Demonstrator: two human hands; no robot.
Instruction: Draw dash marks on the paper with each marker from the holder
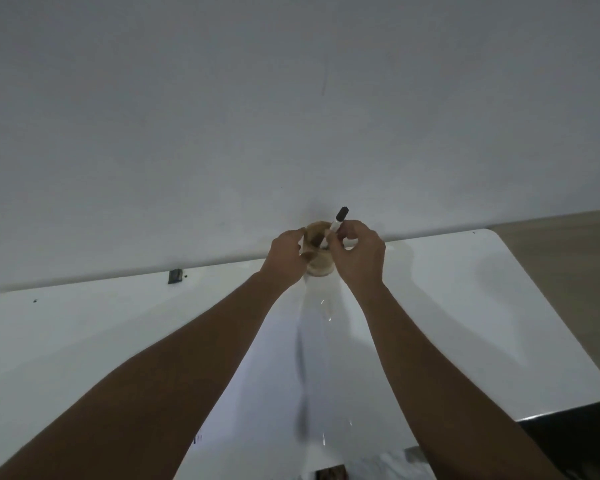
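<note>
A white table with rounded corners is pushed against a pale wall, and on it stand a tan holder at the far edge — a sheet of paper spread just before it — and a small dark object toward the far left.

We reach both bare arms forward, forearms nearly straight and converging so that our hands meet close together. Our left hand curls its fingers in a wrapping grasp, knuckles up. Our right hand, just beside it, pinches with thumb and fingertips, the other fingers bent, the wrist slightly raised.
</note>
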